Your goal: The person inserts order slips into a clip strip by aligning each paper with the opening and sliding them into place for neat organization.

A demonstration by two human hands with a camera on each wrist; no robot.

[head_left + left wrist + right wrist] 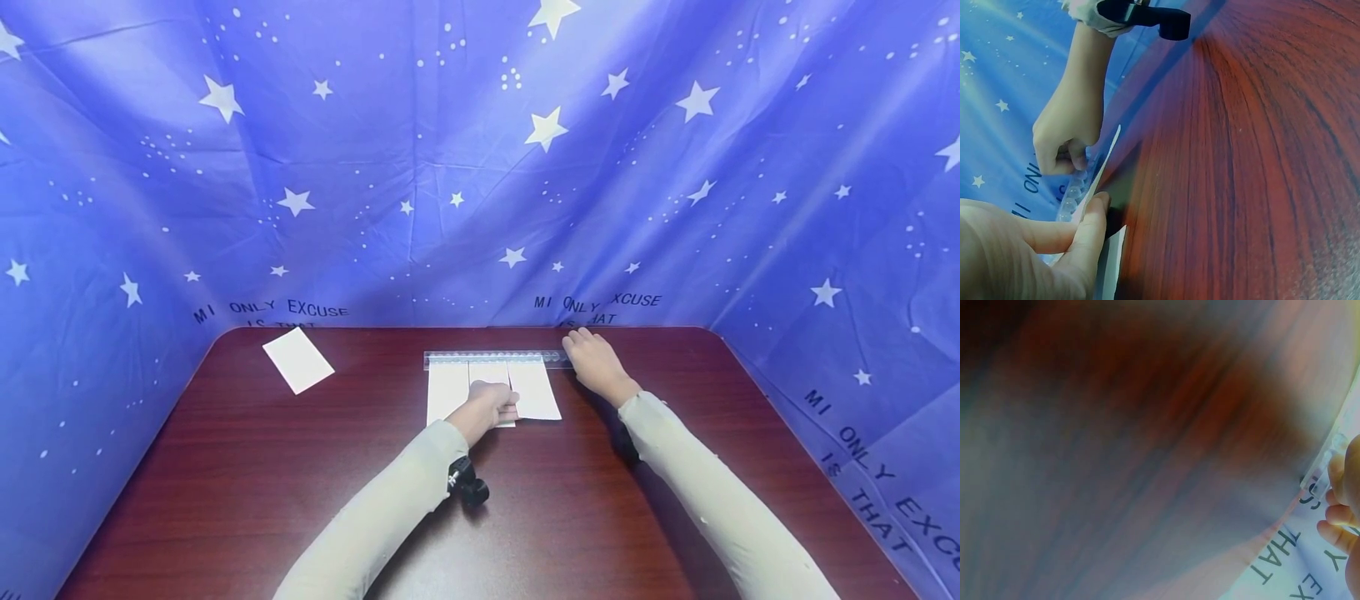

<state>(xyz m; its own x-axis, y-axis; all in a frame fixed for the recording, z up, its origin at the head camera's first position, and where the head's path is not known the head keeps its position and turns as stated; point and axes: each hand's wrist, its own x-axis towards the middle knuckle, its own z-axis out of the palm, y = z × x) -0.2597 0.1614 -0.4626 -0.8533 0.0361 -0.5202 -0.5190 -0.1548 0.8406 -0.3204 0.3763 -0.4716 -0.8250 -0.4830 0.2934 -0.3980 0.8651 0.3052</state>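
Three white paper cards stand side by side near the table's far edge: a left card, a middle card and a right card. Across their upper edges lies a clear plastic ruler. My left hand is over the middle card, hiding part of it, and pinches the right card between thumb and fingers. The left wrist view shows this pinched card tilted up off the table. With curled fingers my right hand grips the ruler's right end, also seen in the right wrist view.
Another white card lies at an angle at the table's far left. The dark red wooden table meets a blue star-patterned curtain at its back and sides. A black wrist mount hangs under the left sleeve.
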